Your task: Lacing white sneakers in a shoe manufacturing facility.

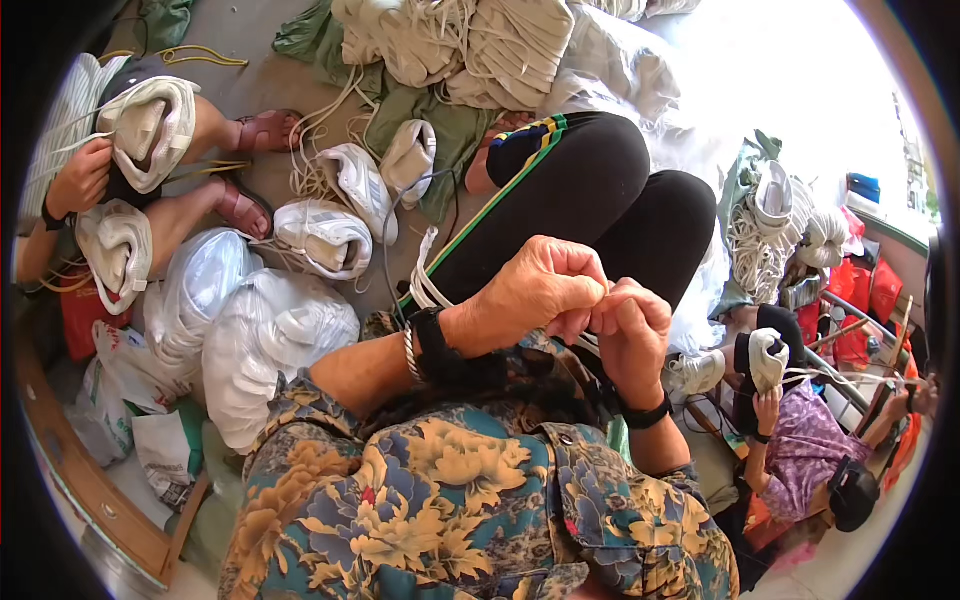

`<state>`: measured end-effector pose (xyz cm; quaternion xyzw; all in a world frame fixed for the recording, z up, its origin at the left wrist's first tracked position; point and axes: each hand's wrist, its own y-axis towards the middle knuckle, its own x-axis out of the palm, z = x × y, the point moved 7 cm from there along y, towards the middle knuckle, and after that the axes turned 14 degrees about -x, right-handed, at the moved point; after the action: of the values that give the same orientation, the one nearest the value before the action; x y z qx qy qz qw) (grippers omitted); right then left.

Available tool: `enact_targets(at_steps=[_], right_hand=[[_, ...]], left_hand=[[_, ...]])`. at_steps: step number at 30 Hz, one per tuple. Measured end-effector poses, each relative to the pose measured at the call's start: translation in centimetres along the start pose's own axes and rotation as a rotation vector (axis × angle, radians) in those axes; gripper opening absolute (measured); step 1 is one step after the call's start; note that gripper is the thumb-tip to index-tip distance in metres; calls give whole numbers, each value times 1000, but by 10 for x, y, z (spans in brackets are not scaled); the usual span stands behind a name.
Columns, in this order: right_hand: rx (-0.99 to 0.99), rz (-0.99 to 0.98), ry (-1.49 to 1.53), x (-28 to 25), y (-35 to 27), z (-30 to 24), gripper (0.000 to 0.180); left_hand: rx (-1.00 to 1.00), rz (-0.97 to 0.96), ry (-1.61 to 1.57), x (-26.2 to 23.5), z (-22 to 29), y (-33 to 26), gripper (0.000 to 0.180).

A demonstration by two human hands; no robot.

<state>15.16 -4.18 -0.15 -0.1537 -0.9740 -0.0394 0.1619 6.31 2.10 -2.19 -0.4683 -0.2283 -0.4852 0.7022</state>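
My left hand (545,290) and my right hand (632,325) meet above my lap, thumbs and fingertips pinched together. Whatever lies between the fingertips is too small to make out. A white flat cord (424,272) loops up beside my left wrist, against my thigh. More white strip shows just under my hands, partly hidden by them. On the floor left of my knees lie several white shoe uppers (325,238) with grey stripes, apart from my hands.
Bundles of white uppers and laces (515,50) are heaped beyond my knees. Filled white plastic bags (275,345) stand at the left. A person's hand (82,178) at the far left is beside an upper; another person at right holds a white upper (768,358). A dark cable (388,240) crosses the floor.
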Motion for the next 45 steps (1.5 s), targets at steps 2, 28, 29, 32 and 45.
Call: enact_targets(at_steps=[2,28,29,32,45], right_hand=[[172,131,289,2,1,11,14],[128,476,-59,-100,52,-16,25],[131,472,-63,-104,52,-17,25],[133,439,-94,-108,54,-24,26],[106,521,-259,-130,40,-44,24]], left_hand=[[5,-49,-99,-2,-1,2,11],[-103,1059,251,-343,-183,-122,15],[-175,891,350,-330,-209,-110,23],[-678,884,391,-296,-218,-112,14],[-200,2057,1126,-286,-109,-153,37]])
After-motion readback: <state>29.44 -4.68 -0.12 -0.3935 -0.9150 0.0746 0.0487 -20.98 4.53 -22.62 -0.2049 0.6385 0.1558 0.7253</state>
